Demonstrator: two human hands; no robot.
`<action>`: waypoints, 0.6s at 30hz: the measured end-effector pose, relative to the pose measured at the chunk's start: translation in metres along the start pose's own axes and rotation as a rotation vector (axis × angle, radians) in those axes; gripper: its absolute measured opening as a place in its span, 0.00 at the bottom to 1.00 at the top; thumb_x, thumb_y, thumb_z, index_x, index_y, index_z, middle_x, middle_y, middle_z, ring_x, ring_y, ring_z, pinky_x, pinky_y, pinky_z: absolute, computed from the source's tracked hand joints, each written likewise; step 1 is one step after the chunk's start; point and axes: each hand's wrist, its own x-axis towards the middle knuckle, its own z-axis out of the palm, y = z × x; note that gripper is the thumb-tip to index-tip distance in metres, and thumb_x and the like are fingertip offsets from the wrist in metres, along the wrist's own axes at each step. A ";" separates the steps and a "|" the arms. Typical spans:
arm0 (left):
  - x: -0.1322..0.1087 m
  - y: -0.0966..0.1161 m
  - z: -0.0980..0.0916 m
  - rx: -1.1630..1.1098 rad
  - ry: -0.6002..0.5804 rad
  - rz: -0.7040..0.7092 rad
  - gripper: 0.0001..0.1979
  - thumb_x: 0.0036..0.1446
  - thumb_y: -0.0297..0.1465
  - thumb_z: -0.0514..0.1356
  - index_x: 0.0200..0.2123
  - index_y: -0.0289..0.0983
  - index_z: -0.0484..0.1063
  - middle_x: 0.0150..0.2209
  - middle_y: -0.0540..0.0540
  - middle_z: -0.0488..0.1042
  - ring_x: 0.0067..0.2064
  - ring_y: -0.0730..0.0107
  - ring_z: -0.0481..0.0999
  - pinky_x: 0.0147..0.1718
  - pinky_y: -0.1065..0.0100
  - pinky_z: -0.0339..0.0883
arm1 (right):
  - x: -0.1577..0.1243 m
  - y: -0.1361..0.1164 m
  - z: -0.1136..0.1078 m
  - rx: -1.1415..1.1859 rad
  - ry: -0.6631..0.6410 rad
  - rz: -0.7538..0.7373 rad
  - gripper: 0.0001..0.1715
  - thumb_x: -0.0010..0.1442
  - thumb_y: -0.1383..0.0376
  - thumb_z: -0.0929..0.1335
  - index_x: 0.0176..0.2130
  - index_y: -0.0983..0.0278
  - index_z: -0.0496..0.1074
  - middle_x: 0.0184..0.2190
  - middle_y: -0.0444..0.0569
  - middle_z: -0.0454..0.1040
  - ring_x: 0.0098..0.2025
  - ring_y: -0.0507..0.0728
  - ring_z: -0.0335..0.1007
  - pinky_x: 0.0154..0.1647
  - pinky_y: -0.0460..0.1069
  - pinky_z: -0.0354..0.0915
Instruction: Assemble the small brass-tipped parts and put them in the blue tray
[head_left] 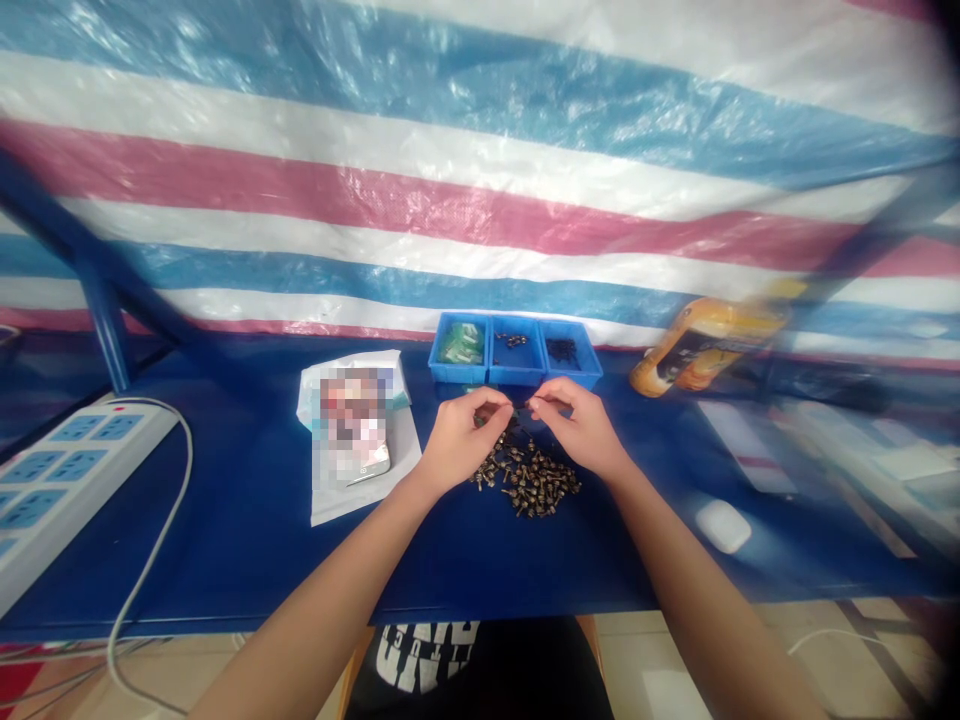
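My left hand (469, 432) and my right hand (576, 425) face each other above the blue table, thumb and fingertips pinched on both. Whatever they pinch is too small to name; a tiny dark bit shows at the right fingertips. Below and between them lies a loose pile of small brass-and-dark metal parts (536, 482). Just beyond the hands stand three joined blue bins. The left bin (459, 378) holds green-and-white pieces, the middle bin (516, 378) a few small metal parts, and the right bin (574, 380) small black pieces.
A phone (379, 462), partly blurred out, rests on white paper (337, 505) at left. Farther left is a large power strip (97, 480) with a white cable (161, 530). On the right are an orange-labelled bottle (694, 345) lying down and a white case (724, 526). Striped sheeting (450, 190) hangs behind.
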 end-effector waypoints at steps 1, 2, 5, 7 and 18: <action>0.000 0.000 0.000 -0.010 -0.007 -0.002 0.10 0.63 0.37 0.58 0.38 0.39 0.77 0.34 0.49 0.79 0.34 0.69 0.77 0.34 0.70 0.67 | 0.000 0.000 0.000 0.010 0.015 0.024 0.12 0.63 0.54 0.68 0.36 0.60 0.70 0.32 0.45 0.76 0.34 0.56 0.74 0.39 0.51 0.67; 0.000 0.000 0.001 -0.020 -0.013 -0.005 0.10 0.62 0.37 0.58 0.39 0.39 0.77 0.35 0.49 0.79 0.35 0.69 0.77 0.34 0.70 0.67 | 0.000 -0.001 0.000 0.005 0.028 0.044 0.14 0.63 0.53 0.68 0.34 0.61 0.69 0.29 0.44 0.74 0.31 0.55 0.72 0.36 0.50 0.66; -0.001 0.000 0.002 -0.035 -0.021 -0.010 0.10 0.62 0.38 0.59 0.41 0.39 0.76 0.37 0.48 0.80 0.37 0.67 0.78 0.36 0.69 0.69 | -0.001 -0.003 -0.001 -0.034 0.047 0.083 0.20 0.63 0.51 0.67 0.28 0.61 0.66 0.22 0.41 0.68 0.26 0.52 0.64 0.30 0.48 0.59; -0.001 0.000 0.003 -0.034 -0.025 -0.007 0.10 0.62 0.38 0.59 0.41 0.39 0.76 0.37 0.48 0.80 0.37 0.67 0.78 0.36 0.69 0.69 | 0.000 -0.005 -0.001 -0.024 0.049 0.108 0.23 0.63 0.50 0.67 0.25 0.62 0.64 0.20 0.41 0.65 0.25 0.51 0.60 0.29 0.48 0.57; 0.000 -0.001 0.004 0.002 -0.036 0.013 0.10 0.62 0.38 0.58 0.39 0.40 0.76 0.35 0.48 0.80 0.35 0.68 0.78 0.33 0.69 0.68 | 0.006 0.010 0.001 0.076 0.454 0.161 0.17 0.60 0.52 0.69 0.45 0.57 0.66 0.19 0.36 0.60 0.22 0.53 0.57 0.26 0.48 0.57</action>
